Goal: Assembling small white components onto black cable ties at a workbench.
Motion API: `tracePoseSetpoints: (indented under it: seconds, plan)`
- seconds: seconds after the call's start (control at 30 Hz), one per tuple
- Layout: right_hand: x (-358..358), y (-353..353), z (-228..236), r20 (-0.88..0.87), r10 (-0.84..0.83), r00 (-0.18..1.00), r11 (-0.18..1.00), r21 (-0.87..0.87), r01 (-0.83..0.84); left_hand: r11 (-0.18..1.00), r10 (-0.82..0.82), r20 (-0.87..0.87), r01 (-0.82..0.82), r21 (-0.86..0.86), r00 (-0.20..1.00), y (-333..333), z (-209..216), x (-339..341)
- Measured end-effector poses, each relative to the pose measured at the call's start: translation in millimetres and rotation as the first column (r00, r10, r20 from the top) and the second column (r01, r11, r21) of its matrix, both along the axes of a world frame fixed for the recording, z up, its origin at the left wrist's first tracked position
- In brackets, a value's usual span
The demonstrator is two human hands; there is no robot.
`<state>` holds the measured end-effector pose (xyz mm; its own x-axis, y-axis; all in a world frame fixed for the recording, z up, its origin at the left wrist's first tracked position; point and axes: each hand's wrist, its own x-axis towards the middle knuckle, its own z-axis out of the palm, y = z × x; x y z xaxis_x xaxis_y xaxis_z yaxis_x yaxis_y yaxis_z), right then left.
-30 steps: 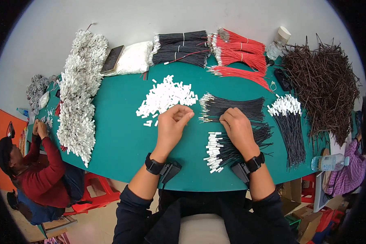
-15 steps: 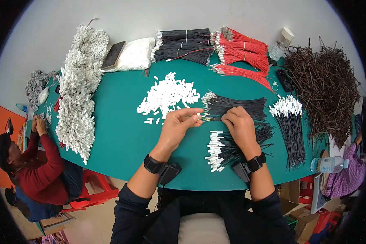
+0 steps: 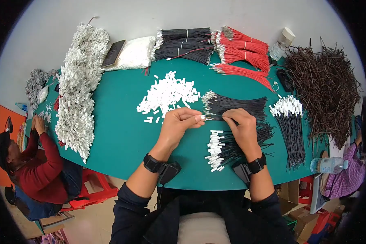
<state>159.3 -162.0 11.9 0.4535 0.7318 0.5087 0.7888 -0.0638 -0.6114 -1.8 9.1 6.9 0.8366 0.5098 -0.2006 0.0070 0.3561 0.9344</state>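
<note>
connector small, white, pinched in left hand fingers.

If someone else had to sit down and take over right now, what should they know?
Left hand: pinches a small white connector at its fingertips.
Right hand: rests on the black wires, holding one toward the connector.
Loose white connectors lie just behind the left hand.
Done: a pile of black wires with white ends by the right wrist.
Left: the bare black wires.

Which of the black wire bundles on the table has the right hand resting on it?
The loose black bundle lying mid-table, beside the white connector pile. The right hand rests on it; the other black bundles are untouched.
</note>
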Motion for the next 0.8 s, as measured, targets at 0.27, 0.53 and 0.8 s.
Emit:
tracePoseSetpoints:
  seconds: [0.27, 0.53, 0.8]
  plan:
    - [-6, 1, 1, -0.1, -0.014, 0.995, 1.0, 0.02, 0.016, 1.0, 0.003, 0.002, -0.003, -0.019, 1.0, 0, -2, 0]
    - [-16, 1, 11, -0.183, 0.033, 0.982, 0.998, 0.064, -0.021, 1.0, -0.007, 0.03, 0.007, -0.019, 1.0, 1, -7, 0]
    - [-17, -1, 18, -0.082, 0.048, 0.995, 0.996, 0.075, -0.042, 0.999, -0.038, 0.029, 0.038, -0.009, 0.999, -1, -5, 2]
